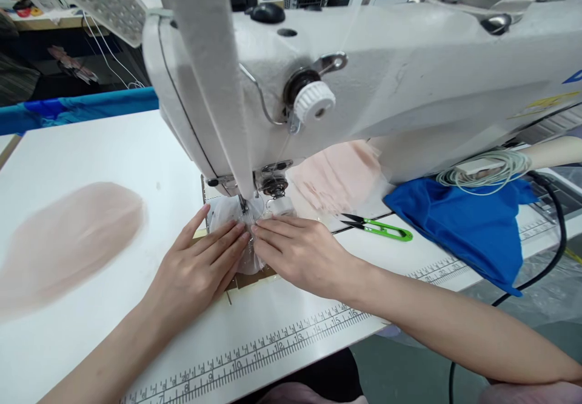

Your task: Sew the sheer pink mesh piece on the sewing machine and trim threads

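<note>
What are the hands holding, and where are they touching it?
Both the left hand and right hand press flat on the sheer fabric piece, fingertips on top near the needle.

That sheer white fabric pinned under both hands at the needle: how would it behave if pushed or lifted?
The sheer white fabric looks thin and see-through, so probably very light and floppy. It bunches between the left hand and right hand, so it likely wrinkles rather than slides flat. It may snag easily.

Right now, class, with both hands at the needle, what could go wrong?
1. The left hand and right hand press the sheer fabric close to the presser foot; fingertips could slip under the needle.
2. The green snips lie near the right wrist and could be knocked.
</note>
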A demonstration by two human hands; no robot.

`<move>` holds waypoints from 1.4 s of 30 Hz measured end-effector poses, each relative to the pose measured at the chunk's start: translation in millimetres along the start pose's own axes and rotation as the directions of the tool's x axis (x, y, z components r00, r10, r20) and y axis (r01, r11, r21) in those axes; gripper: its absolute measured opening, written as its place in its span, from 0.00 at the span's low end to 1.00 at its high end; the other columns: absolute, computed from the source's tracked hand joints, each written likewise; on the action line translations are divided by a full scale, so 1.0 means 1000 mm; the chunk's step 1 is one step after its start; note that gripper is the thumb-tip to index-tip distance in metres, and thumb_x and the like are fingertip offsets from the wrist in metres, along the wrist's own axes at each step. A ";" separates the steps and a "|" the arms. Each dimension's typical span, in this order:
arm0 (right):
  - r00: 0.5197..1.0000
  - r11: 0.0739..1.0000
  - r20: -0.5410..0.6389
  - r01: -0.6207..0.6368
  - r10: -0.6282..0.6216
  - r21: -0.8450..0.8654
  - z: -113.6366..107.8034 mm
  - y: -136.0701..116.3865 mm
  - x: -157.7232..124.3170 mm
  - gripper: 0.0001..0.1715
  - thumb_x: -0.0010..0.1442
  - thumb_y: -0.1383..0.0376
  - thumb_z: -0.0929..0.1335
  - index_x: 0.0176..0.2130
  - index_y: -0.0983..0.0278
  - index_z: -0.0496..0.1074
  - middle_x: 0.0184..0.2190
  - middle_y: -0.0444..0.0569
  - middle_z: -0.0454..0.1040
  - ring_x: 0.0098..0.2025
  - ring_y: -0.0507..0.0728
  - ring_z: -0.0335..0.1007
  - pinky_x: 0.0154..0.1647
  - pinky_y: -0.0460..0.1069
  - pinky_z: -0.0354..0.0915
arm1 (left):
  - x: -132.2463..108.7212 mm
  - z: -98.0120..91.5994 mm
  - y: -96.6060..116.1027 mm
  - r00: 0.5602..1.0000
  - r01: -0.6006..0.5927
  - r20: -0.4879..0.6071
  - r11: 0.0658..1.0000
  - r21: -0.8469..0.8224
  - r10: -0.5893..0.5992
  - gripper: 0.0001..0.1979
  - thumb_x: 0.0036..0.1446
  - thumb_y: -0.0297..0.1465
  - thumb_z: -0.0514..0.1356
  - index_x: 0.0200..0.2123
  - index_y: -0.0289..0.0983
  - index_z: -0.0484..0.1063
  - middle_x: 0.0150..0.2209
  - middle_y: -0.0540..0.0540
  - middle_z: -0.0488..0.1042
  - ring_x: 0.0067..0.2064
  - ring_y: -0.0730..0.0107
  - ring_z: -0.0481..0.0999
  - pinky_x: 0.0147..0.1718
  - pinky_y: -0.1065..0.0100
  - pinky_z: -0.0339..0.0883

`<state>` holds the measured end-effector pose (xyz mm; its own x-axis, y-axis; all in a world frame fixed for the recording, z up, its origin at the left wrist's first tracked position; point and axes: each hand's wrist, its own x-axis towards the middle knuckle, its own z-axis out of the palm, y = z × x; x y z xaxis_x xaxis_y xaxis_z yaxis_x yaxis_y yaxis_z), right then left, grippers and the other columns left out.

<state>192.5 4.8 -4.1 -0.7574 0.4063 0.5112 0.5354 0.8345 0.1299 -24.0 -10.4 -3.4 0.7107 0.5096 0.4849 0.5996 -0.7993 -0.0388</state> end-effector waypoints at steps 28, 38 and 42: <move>0.998 0.999 -0.057 0.029 -0.031 -0.034 0.006 -0.001 0.000 0.13 0.63 0.77 0.63 0.33 0.69 0.76 0.39 0.50 0.82 0.43 0.55 0.79 0.51 0.50 0.74 | -0.001 -0.002 0.001 1.000 -0.005 -0.012 1.000 0.011 0.005 0.15 0.61 0.21 0.58 0.51 0.29 0.73 0.46 0.40 0.80 0.48 0.61 0.80 0.68 0.46 0.51; 0.999 0.999 -0.030 0.017 -0.018 -0.045 0.009 0.002 0.001 0.13 0.64 0.77 0.63 0.35 0.69 0.76 0.40 0.51 0.82 0.44 0.55 0.78 0.50 0.50 0.74 | -0.001 -0.003 0.010 0.998 0.052 -0.025 0.998 0.044 -0.051 0.13 0.61 0.26 0.61 0.49 0.30 0.74 0.47 0.39 0.80 0.49 0.58 0.80 0.65 0.44 0.55; 0.999 0.999 -0.025 0.023 -0.024 -0.037 0.009 0.000 -0.002 0.14 0.65 0.76 0.63 0.38 0.70 0.77 0.41 0.53 0.81 0.46 0.56 0.78 0.52 0.52 0.73 | -0.003 -0.003 0.014 0.999 0.035 -0.040 0.997 0.072 -0.032 0.13 0.61 0.27 0.60 0.48 0.30 0.74 0.45 0.39 0.80 0.47 0.59 0.81 0.67 0.47 0.53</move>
<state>190.6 7.5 -12.3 -0.7607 0.3767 0.5286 0.5309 0.8297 0.1728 -18.6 -23.6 -2.8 0.6757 0.5219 0.5207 0.6490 -0.7561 -0.0844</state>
